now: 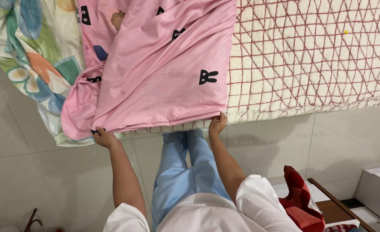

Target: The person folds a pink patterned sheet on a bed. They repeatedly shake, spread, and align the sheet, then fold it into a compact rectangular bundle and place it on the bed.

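Note:
A pink sheet [155,64] with small black rabbit shapes lies folded over on a bed. My left hand [104,136] pinches its near left corner at the bed's edge. My right hand [217,123] grips the near right corner of the same pink sheet. Under it lies a cream quilt [310,56] stitched with a red lattice. A colourful floral cover [31,56] hangs off the bed on the left, partly under the pink sheet.
I stand on a grey tiled floor [39,184] in light blue trousers. A red cloth [299,199] lies at the lower right beside a wooden bar [340,204] and a white box [378,189]. A small dark object [32,220] sits at the lower left.

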